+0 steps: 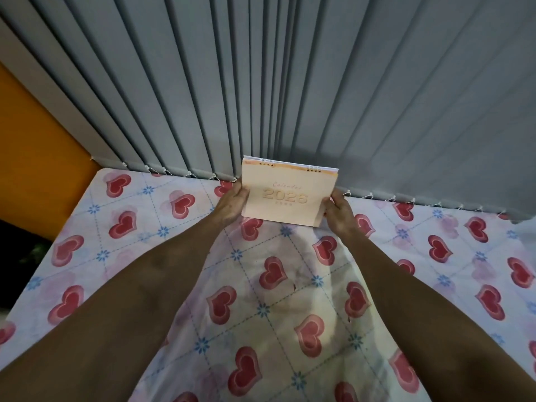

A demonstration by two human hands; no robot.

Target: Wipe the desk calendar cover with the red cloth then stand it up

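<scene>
A pale peach desk calendar (287, 192) with "2026" on its cover stands upright at the far edge of the table, its spiral binding on top, close to the grey blinds. My left hand (232, 203) grips its left edge. My right hand (339, 213) holds its lower right corner. Both forearms reach forward over the table. No red cloth shows anywhere in view.
The table (261, 300) is covered by a white cloth printed with red hearts and blue flowers. Grey vertical blinds (290, 82) hang right behind the calendar. An orange wall (32, 158) stands at the left, beyond the table's left edge.
</scene>
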